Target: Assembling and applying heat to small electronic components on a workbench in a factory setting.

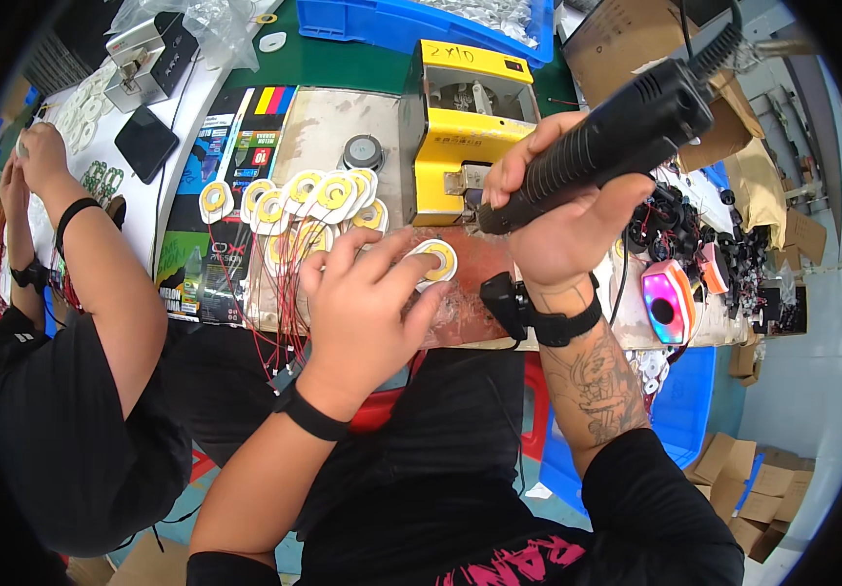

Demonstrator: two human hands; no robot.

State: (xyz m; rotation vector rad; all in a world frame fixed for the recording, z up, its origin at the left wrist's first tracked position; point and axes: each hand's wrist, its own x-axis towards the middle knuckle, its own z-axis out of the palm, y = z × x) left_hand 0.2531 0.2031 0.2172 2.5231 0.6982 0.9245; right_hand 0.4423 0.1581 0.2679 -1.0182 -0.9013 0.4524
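Note:
My right hand (565, 232) is wrapped round a black electric screwdriver (608, 139), held aslant with its nose end close to the front of a yellow screw feeder (465, 127). The bit itself is hidden. My left hand (367, 298) has its fingers spread over the work board, the fingertips at the edge of a white oval piece with a yellow ring (434, 261). Beside it lies a heap of similar white pieces (315, 200), with red wires (287, 293) trailing toward the table's front edge. A round dark speaker-like part (363, 152) sits behind the heap.
A lit pink-and-blue device (666, 301) stands at the right, near a jumble of black parts (723, 225). Blue bins (372, 20) are behind and below (686, 396). On the left a co-worker's arm (113, 283) reaches to a white table with a phone (146, 144).

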